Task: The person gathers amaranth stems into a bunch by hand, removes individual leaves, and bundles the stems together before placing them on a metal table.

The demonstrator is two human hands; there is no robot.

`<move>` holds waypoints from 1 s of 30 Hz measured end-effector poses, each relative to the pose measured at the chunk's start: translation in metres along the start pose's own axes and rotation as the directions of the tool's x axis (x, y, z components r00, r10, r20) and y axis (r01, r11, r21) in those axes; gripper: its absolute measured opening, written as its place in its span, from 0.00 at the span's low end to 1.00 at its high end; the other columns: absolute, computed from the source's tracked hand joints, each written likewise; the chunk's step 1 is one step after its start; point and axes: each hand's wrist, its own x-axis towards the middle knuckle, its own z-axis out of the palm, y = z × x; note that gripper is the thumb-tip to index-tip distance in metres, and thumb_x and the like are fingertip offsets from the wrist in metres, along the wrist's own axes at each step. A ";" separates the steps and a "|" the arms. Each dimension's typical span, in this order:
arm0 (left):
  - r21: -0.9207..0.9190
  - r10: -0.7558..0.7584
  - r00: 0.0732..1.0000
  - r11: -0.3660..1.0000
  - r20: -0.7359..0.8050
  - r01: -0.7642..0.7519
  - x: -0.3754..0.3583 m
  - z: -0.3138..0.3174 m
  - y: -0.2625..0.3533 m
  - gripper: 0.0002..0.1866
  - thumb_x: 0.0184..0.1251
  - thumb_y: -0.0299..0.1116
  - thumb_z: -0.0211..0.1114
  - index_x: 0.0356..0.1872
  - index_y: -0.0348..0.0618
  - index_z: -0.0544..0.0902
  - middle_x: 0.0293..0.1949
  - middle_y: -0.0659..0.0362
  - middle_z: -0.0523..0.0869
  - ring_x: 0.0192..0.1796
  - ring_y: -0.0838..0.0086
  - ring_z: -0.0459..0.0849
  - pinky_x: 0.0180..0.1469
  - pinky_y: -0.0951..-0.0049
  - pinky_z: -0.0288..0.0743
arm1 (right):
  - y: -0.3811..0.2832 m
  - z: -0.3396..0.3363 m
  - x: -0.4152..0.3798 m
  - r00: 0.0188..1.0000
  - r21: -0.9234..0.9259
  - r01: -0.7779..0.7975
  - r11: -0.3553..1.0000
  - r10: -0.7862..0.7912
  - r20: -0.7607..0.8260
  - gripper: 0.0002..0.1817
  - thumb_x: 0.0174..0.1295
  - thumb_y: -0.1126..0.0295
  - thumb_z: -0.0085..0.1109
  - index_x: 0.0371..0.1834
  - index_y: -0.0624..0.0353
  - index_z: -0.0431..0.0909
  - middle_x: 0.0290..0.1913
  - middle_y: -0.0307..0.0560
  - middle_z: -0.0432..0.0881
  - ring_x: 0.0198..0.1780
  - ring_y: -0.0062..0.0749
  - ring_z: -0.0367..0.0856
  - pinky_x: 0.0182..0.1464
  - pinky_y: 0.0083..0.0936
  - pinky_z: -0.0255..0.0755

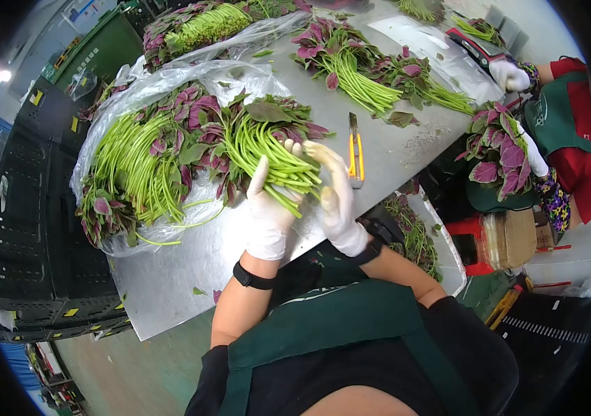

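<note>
My left hand (pixel 268 211), in a white glove, is at the cut ends of a bunch of green stems with purple-green leaves (pixel 261 149), its thumb raised against them. On the right side of the same stem ends, my gloved right hand (pixel 336 201) bears on them with its fingers pointing up and curved inward. The bunch lies between both hands on the metal table (pixel 191 267). A larger heap of the same greens (pixel 139 156) lies to the left on clear plastic. Just right of my right hand is a yellow cutter knife (pixel 356 156).
More bunches (pixel 358 69) lie at the table's far side, near a scale (pixel 475 48). At the right, a co-worker (pixel 566 132) in white gloves holds a leafy bunch (pixel 500 149). Black crates (pixel 32 208) stand left; a white bin (pixel 441 243) of leaves is beside the table.
</note>
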 end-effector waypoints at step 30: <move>0.080 0.031 0.995 0.997 -0.090 -0.024 0.005 -0.012 0.005 0.19 0.69 0.35 0.57 0.59 0.42 0.76 0.56 0.55 0.81 0.60 0.66 0.78 0.67 0.60 0.69 | 0.015 0.017 0.030 0.984 -0.175 -0.011 0.985 0.042 0.174 0.16 0.68 0.62 0.51 0.52 0.58 0.79 0.52 0.51 0.81 0.58 0.43 0.76 0.64 0.39 0.64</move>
